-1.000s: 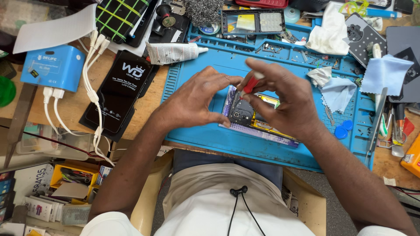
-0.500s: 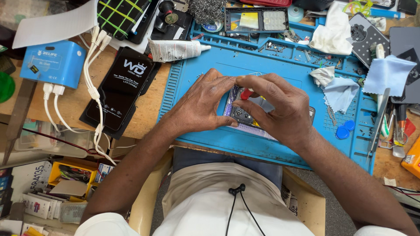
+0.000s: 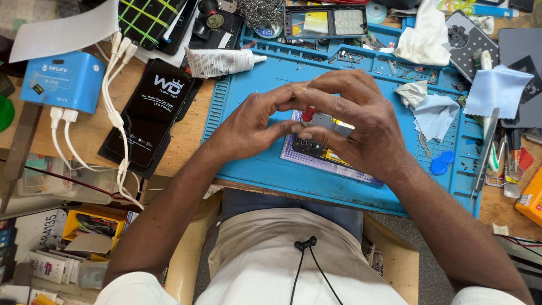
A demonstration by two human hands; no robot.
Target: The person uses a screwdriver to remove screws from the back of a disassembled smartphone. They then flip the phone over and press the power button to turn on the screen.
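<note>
Our left hand [image 3: 248, 121] and right hand [image 3: 355, 124] pinch closed around the opened phone [image 3: 316, 138], light, stiff, fragile; best held by its edges.

Black flat package [image 3: 149, 113] left of blue mat [image 3: 248, 164]; white tube [image 3: 220, 61] above it; orange box [image 3: 532, 197] far right.

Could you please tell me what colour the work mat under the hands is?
The work mat is bright blue, seen clearly in the head view.

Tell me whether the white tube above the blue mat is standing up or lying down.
Lying down: the white tube rests on its side, nozzle pointing right toward the blue mat.
</note>
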